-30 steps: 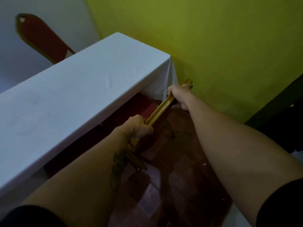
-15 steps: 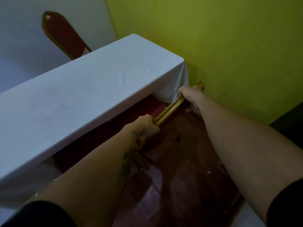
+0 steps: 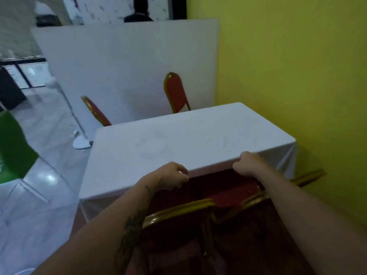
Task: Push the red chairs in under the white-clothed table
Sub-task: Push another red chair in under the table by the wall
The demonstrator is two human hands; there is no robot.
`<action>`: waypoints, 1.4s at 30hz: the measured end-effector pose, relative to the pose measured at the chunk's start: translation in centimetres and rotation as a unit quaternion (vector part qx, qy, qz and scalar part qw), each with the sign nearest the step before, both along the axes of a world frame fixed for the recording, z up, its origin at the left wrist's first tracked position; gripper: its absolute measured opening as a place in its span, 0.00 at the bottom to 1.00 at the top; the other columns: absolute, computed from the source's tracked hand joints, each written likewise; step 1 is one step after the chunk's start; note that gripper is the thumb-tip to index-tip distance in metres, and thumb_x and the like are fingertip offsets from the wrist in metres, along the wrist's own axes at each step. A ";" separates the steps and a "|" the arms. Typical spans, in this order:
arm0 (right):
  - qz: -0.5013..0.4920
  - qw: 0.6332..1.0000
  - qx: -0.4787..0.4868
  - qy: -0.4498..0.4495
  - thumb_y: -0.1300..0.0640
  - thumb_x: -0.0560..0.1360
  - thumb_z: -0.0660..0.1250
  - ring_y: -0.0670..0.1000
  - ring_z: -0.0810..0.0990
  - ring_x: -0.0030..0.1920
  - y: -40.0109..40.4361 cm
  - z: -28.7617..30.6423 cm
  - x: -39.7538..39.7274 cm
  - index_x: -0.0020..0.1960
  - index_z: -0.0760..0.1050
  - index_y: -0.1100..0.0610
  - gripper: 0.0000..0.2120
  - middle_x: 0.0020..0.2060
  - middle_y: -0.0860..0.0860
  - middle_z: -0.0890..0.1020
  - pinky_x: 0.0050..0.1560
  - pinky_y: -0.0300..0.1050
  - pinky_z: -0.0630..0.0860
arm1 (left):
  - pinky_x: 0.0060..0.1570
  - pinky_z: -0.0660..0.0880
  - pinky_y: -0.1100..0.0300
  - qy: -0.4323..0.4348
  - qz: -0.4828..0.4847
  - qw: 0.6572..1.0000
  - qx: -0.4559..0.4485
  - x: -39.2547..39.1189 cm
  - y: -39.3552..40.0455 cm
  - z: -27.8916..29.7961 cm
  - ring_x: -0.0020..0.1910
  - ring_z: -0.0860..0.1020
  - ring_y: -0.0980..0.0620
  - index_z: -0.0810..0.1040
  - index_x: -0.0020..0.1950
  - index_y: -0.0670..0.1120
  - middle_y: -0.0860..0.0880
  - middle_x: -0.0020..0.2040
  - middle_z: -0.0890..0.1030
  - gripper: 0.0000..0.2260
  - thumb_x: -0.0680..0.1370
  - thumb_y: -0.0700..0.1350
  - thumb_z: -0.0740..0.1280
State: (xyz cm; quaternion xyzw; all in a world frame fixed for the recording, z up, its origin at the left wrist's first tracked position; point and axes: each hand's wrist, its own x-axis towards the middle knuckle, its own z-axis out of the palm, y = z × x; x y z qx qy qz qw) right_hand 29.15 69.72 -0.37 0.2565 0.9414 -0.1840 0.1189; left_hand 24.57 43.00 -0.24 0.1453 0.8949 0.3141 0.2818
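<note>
The white-clothed table [image 3: 198,139] stands against the yellow wall. Two red chairs with gold frames are on my side. The left chair back [image 3: 178,211] and the right chair back [image 3: 256,197] are close to the table's near edge, and their red seats reach into the shadow under it. My left hand [image 3: 170,176] is curled at the cloth's near edge. My right hand [image 3: 248,163] grips that same edge further right. Two more red chairs stand on the far side, one at the left [image 3: 96,112] and one at the right [image 3: 175,92].
A gold bar [image 3: 309,176] sticks out by the wall at the table's right corner. A white partition panel [image 3: 127,66] stands behind the table. A fan stand base [image 3: 81,143] and a green chair [image 3: 12,147] are on the pale floor to the left. A person's back shows far behind.
Both hands have let go of the gold chair back and now sit at the tablecloth's near edge. My view has lifted and turned, so the whole table and the far chairs show.
</note>
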 end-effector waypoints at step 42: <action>0.200 0.964 -0.154 0.079 0.61 0.75 0.66 0.54 0.81 0.51 -60.1 -0.2 -63.3 0.58 0.79 0.56 0.12 0.54 0.55 0.81 0.51 0.49 0.82 | 0.45 0.82 0.57 0.059 0.300 0.940 0.148 -51.8 -59.9 3.7 0.44 0.85 0.48 0.81 0.54 0.46 0.43 0.48 0.87 0.07 0.79 0.37 0.67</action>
